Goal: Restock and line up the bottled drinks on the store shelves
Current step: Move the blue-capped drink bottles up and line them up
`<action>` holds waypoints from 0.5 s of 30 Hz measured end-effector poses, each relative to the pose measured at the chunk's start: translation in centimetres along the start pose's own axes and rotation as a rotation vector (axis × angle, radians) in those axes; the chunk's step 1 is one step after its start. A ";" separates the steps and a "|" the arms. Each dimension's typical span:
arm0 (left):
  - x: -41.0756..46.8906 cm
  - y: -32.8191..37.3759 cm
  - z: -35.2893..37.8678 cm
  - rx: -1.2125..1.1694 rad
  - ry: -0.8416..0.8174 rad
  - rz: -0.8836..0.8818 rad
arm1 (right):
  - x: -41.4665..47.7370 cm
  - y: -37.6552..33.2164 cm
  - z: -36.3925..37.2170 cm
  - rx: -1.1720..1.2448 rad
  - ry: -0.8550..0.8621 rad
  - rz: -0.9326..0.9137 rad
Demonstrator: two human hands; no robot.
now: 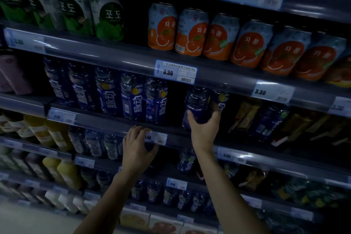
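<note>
My right hand (204, 127) grips a dark blue bottle (197, 104) from below, upright on the middle shelf, with a second blue bottle (221, 100) just behind its right side. A gap separates it from a row of several matching blue bottles (133, 97) to the left. My left hand (137, 146) curls over the front rail of that shelf (106, 122), beside a price tag (155, 138), with its thumb under the rail. It may touch a bottle below, but the dim light hides this.
Orange cans (191, 32) and green cans (108, 17) stand on the shelf above. Yellow juice bottles (57, 135) sit lower left, dark packs (266, 119) to the right of my right hand. Lower shelves hold more blue bottles (95, 144).
</note>
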State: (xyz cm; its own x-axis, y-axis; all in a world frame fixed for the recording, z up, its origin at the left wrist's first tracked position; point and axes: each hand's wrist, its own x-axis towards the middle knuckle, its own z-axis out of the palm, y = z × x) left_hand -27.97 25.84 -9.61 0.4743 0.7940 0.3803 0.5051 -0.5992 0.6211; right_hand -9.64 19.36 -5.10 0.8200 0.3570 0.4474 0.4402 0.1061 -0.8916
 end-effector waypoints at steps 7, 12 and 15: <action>-0.3 1.4 0.8 0.032 -0.016 0.062 | -0.4 1.4 -0.5 -0.084 -0.113 0.138; 0.0 2.6 1.4 0.023 -0.077 0.067 | -0.1 0.4 0.4 -0.152 -0.053 0.150; -0.3 2.7 1.5 0.010 -0.080 0.069 | 0.1 0.1 0.9 -0.234 -0.039 0.164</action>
State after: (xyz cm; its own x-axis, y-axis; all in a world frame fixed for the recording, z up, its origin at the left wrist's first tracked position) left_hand -25.67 23.88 -9.10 0.5642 0.7403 0.3655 0.4766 -0.6536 0.5880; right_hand -9.88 20.25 -5.17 0.8746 0.3876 0.2915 0.3791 -0.1717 -0.9093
